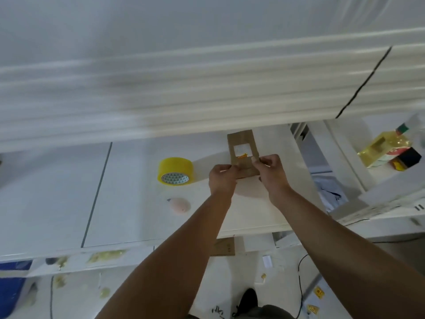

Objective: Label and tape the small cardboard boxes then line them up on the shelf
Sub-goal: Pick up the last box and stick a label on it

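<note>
A small brown cardboard box [241, 143] with a white label and an orange mark lies on the white shelf surface [138, 203]. My left hand [222, 178] pinches at the box's near left edge. My right hand [270, 170] pinches at its right side, thumb and fingers curled. Whether a strip of tape runs between the two hands is too blurred to tell. A yellow tape roll [175, 171] stands to the left of the box.
A pinkish small cutter [180, 204] lies in front of the tape roll. A white shelf board [161, 100] overhangs above. An oil bottle [386, 148] and a dark box [406, 161] stand at right. Another cardboard piece [224, 247] sits below the shelf edge.
</note>
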